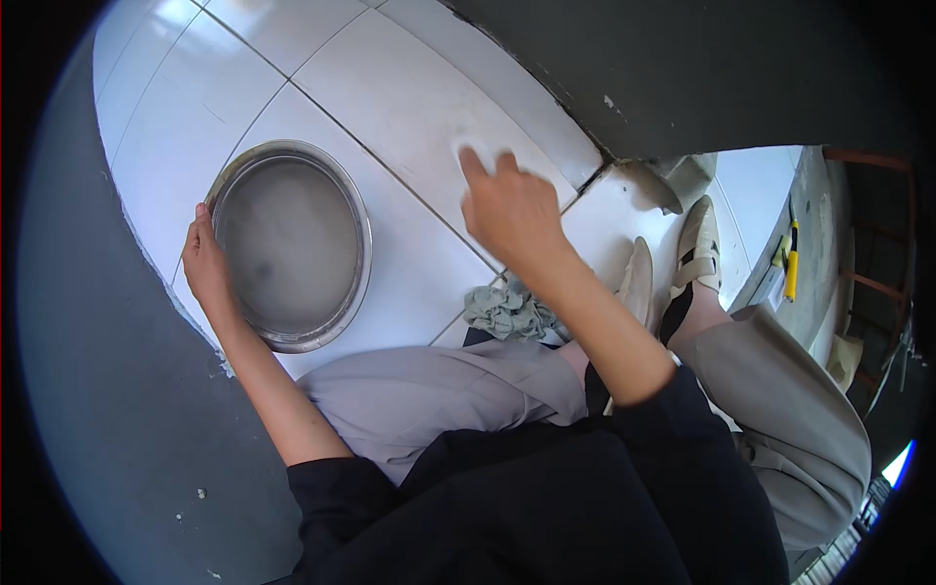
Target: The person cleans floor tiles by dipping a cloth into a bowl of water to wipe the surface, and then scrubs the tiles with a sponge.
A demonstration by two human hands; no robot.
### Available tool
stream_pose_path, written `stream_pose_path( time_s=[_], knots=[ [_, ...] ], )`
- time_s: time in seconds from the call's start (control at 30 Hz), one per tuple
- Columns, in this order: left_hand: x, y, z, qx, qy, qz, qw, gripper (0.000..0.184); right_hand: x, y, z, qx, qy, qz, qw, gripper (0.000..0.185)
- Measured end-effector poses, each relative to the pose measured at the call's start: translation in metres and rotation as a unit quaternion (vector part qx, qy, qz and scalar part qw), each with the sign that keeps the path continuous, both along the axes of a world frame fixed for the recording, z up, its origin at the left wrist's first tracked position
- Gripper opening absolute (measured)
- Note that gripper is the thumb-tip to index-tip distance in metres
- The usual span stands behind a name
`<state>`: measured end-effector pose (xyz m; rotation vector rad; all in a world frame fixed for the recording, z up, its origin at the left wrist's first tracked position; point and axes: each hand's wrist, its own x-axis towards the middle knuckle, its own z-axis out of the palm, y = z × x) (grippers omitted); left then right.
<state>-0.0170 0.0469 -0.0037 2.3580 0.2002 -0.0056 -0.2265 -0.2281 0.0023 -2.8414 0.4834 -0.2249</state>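
A round metal basin (pixel 364 234) stands on the white tiled floor, holding cloudy greyish water (pixel 292 239). My left hand (pixel 207 261) grips the basin's left rim, with the thumb up at the edge and the other fingers mostly hidden. To the right of the basin, my right hand (pixel 515 213) hovers over the tiles, slightly blurred. Its index finger stretches out, apart from the finger beside it, and nothing shows in its grasp. Below that hand a crumpled pale green-grey cloth (pixel 507 310) lies on the floor near my leg.
Dark grey wall surfaces (pixel 702 73) border the tiles at upper right and left. My shoes (pixel 697 244) rest on the floor at right. Farther right lie a yellow-handled tool (pixel 792 273) and a rust-coloured metal frame (pixel 873 283).
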Motion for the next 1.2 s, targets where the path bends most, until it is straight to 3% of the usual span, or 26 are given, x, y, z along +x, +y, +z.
stream_pose_path(
  time_s=[0.1,0.23,0.33,0.57,0.77,0.87,0.97,1.1,1.2],
  knots=[
    [-0.001,0.005,-0.001,0.016,0.019,0.004,1.0,0.058,-0.049,0.022,0.011,0.003,0.073,0.004,0.997,0.033],
    [0.002,0.009,-0.007,0.013,0.027,-0.003,1.0,0.058,-0.005,0.008,0.002,0.031,0.062,-0.028,0.997,0.04],
    [-0.001,0.002,0.001,0.015,0.012,-0.003,1.0,0.059,0.034,-0.01,-0.007,-0.018,0.061,-0.024,0.998,0.04],
    [-0.002,0.003,0.0,0.011,0.009,0.002,1.0,0.058,-0.037,0.015,0.015,0.027,0.063,0.018,0.998,0.03],
    [0.001,0.003,-0.002,0.006,0.008,0.002,1.0,0.057,0.044,-0.014,-0.009,-0.036,0.053,0.002,0.998,0.041],
    [-0.002,0.002,0.001,0.014,0.008,-0.003,1.0,0.057,0.006,-0.008,0.002,0.006,0.037,0.034,0.999,0.041],
    [-0.003,0.001,0.004,0.018,0.024,0.015,0.999,0.057,-0.037,0.015,0.009,-0.015,0.046,0.045,0.998,0.028],
    [-0.002,0.001,-0.001,0.006,0.017,0.009,1.0,0.057,0.012,0.003,-0.002,-0.02,-0.013,0.032,0.999,0.026],
    [-0.003,-0.004,0.006,0.01,0.019,0.018,1.0,0.057,0.059,-0.012,-0.01,-0.041,0.01,0.033,0.999,0.025]
  ],
)
